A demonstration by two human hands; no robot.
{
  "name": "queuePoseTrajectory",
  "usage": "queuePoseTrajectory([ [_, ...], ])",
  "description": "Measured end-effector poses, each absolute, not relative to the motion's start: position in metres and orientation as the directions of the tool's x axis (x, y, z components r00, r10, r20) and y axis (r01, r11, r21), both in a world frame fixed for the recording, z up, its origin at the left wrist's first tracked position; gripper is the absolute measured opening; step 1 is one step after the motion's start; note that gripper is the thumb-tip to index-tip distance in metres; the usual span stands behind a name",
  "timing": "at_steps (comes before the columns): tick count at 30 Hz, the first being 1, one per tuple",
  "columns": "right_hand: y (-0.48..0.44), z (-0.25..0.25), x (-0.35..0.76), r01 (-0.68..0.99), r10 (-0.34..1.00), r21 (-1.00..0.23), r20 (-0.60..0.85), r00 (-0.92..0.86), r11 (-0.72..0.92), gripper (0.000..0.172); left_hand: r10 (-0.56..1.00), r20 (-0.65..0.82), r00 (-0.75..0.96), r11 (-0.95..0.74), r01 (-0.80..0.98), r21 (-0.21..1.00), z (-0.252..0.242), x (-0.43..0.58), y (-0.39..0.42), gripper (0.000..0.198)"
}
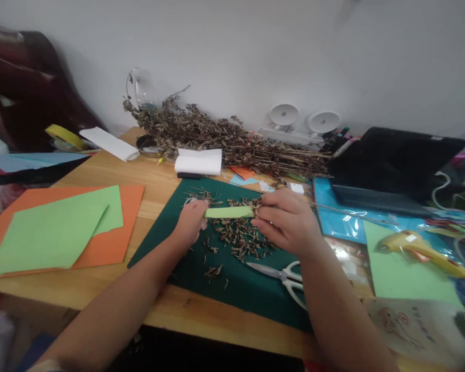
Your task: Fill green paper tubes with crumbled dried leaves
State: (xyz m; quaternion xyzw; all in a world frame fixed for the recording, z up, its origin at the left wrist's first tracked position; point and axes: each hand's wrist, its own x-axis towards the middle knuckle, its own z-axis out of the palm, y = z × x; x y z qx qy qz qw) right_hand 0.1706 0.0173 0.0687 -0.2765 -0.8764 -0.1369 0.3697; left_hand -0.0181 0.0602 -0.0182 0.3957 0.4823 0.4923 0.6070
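Lying well left of the grip, green paper sheets (pixel 54 232) are overlapping an orange sheet (pixel 116 243) on the wooden table (pixel 155 191). The left hand (pixel 189 222) is pinching one end of a light green paper strip (pixel 228 212), fingers closed on it, while the right hand (pixel 287 222) is clamping the other end and hiding it, the strip hanging level just above dried leaves (pixel 240 237) on the dark green mat (pixel 236 284). Dried branches (pixel 232 142) and a white paper roll (pixel 199 163) are lying behind the grip, scissors (pixel 282 274) are resting just below the right hand, and a yellow glue gun (pixel 422 250) is sitting well off right.
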Motion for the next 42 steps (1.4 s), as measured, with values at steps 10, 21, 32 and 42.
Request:
queuePoseTrajectory([
  [10, 0.02, 0.067, 0.181, 0.664, 0.52, -0.159, 0.76, -0.39, 0.731, 0.038, 0.99, -0.136, 0.023, 0.138, -0.211, 0.968, -0.011, -0.026, 0.062, 0.028],
  [21, 0.009, 0.061, 0.154, 0.634, 0.395, -0.118, 0.863, -0.316, 0.764, 0.019, 0.986, -0.159, -0.039, 0.143, -0.269, 0.952, -0.012, -0.025, 0.064, 0.02],
  [32, 0.01, 0.06, 0.148, 0.581, 0.368, -0.128, 0.875, -0.316, 0.804, 0.009, 0.978, -0.202, -0.051, 0.177, -0.308, 0.935, -0.009, -0.022, 0.062, 0.018],
  [42, 0.013, 0.059, 0.151, 0.577, 0.441, -0.131, 0.783, -0.439, 0.806, 0.008, 0.978, -0.209, -0.03, 0.187, -0.329, 0.926, -0.011, -0.022, 0.064, 0.021],
])
